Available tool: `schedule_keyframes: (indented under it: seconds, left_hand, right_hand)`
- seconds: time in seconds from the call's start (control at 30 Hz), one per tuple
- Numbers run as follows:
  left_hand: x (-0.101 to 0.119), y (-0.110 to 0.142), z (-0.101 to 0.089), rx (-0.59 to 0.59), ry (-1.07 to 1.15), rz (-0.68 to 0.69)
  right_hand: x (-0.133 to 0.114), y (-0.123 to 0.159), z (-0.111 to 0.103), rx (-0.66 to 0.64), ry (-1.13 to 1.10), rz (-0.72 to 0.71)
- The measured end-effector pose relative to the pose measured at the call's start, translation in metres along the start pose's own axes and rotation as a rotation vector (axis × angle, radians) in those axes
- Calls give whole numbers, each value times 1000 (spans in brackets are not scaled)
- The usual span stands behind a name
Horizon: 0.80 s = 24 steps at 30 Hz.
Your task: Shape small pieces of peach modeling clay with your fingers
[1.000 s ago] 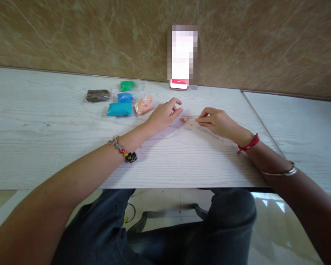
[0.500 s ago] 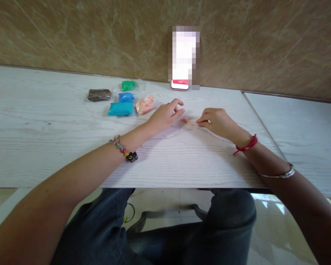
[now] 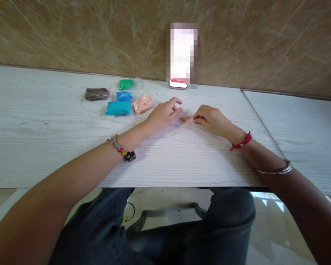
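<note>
A small peach-coloured piece of modelling clay (image 3: 185, 120), thin and thicker at one end, lies on the white table between my hands. My left hand (image 3: 165, 113) is just left of it, thumb and forefinger curved apart with nothing visible between them. On the other side my right hand (image 3: 209, 118) has its thumb and fingertips pinched together close to the thin end of the clay. Whether anything tiny is in that pinch is hidden. Left of my left hand lies a clear bag of peach clay (image 3: 142, 103).
Other packets lie at the left: teal (image 3: 118, 108), blue (image 3: 124, 96), green (image 3: 126, 84) and brown (image 3: 96, 94). A phone (image 3: 178, 84) with a blurred screen leans against the brown marbled wall (image 3: 99, 36). The table's front edge runs above my legs.
My right hand's thumb and fingers have drawn closer together beside the clay piece. My left hand keeps nearly the same pose. The whole view has shifted slightly.
</note>
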<state>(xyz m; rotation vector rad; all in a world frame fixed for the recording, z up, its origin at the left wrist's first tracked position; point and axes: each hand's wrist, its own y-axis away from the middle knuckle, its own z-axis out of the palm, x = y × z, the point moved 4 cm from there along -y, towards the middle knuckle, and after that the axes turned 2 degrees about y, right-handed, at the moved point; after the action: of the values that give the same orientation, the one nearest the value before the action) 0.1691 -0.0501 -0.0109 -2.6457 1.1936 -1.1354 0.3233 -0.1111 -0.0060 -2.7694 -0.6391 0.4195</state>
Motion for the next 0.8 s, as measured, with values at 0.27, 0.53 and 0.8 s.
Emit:
schedule_keyframes:
  seconds: [0.27, 0.53, 0.8]
  left_hand:
    - [-1, 0, 2, 2, 2, 24]
    - [-1, 0, 1, 0, -5, 10]
    - [-1, 0, 1, -11, -7, -2]
  right_hand:
    - [-3, 6, -9, -35, -59, -48]
    - [2, 6, -10, -33, 38, 29]
    - [4, 3, -6, -11, -33, 53]
